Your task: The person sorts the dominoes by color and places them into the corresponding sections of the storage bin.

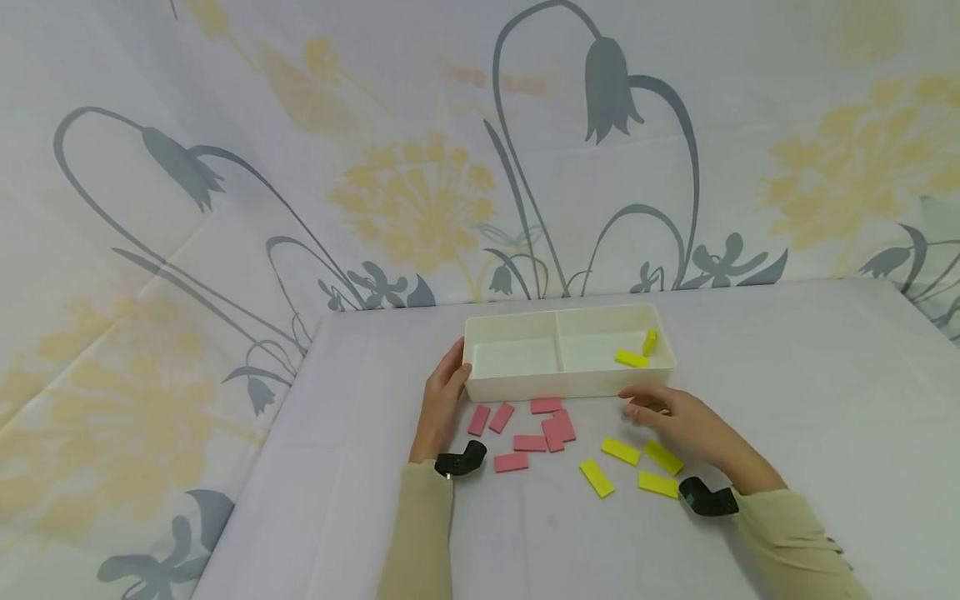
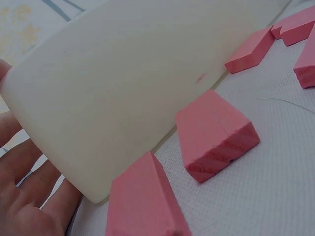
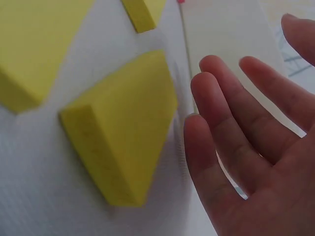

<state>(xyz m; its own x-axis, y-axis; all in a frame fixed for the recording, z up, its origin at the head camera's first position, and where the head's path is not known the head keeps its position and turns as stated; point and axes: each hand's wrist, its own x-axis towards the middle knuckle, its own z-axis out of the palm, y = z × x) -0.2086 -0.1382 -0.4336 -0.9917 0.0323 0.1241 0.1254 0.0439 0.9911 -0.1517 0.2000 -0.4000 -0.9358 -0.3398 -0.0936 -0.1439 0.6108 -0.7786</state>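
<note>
Tray (image 1: 525, 385): white, two compartments. Blocks inside the right compartment (image 1: 632, 358): yellow. Blocks on the table by the tray's front wall: pink group (image 1: 529, 442) at left, yellow group (image 1: 619, 451) at right. Tablecloth (image 1: 787, 400): plain pale lavender-white. Backdrop (image 1: 420, 200): white, printed with grey bellflowers and yellow dandelion heads. Sleeves (image 1: 423, 533): beige.
</note>
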